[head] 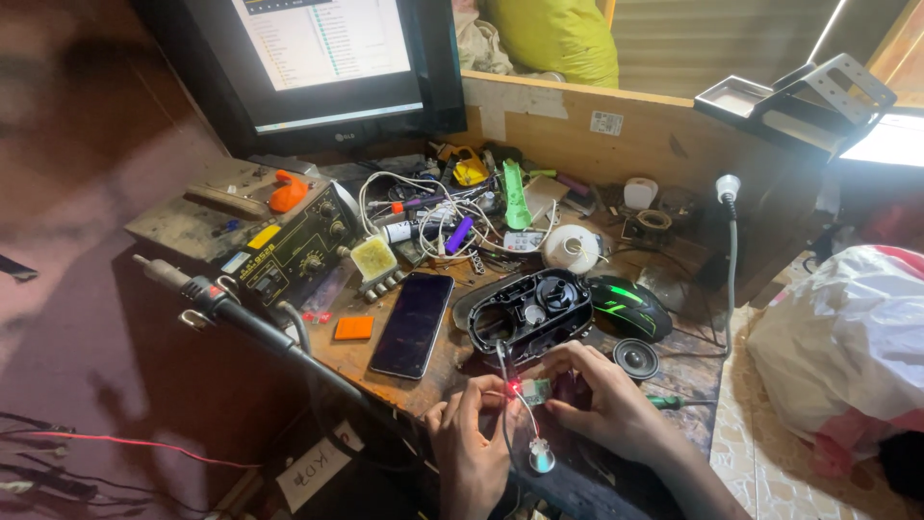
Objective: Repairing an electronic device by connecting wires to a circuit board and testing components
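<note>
At the worktop's front edge, my left hand [472,438] and right hand [602,400] pinch a small circuit board [534,390], its red light [513,387] glowing.

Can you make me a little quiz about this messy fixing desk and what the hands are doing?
1. True or false: the smartphone lies flat with a dark screen.
2. What do both hands pinch together? A) the small circuit board B) an orange block C) a hammer
3. What colour is the tiny light glowing beside the left hand?

Key: 1 true. 2 A: the right hand and the left hold the board, near the open black speaker shell. 3 red.
</note>
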